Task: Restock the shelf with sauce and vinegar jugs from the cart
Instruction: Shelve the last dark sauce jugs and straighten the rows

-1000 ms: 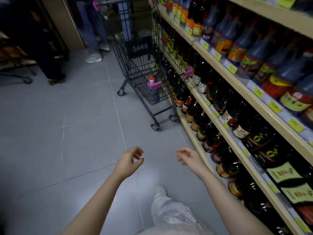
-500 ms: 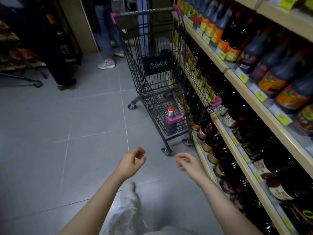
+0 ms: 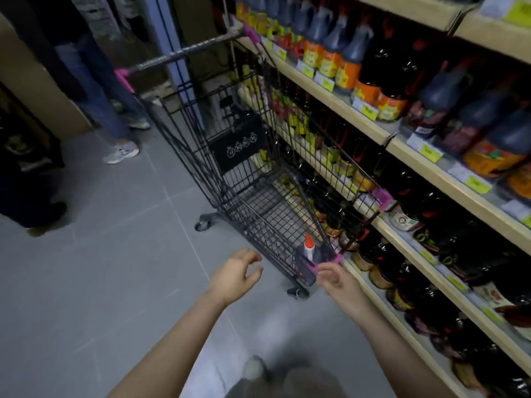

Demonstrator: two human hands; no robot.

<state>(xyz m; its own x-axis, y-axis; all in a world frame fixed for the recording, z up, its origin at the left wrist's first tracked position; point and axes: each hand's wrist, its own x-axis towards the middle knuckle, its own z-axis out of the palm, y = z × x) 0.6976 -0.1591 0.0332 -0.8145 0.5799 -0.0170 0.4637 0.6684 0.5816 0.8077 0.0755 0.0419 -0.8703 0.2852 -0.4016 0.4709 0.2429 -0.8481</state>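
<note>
Beside the packed shelf (image 3: pixel 330 97), the cart (image 3: pixel 258 196) held one last jug (image 3: pixel 309 249) at its near end, not yet lifted, both hands (image 3: pixel 238 274) (image 3: pixel 337 281) loosely open, empty, just short of it.

One cart (image 3: pixel 258 179), one bottle (image 3: pixel 309 248) inside it, two hands (both bare), three visible shelf tiers (image 3: pixel 330 96) of jugs

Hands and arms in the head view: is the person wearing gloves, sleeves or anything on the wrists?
No. The left hand and right hand are bare, without gloves. Both forearms are uncovered as far as the picture shows, with no sleeve, watch or band in view.
</note>
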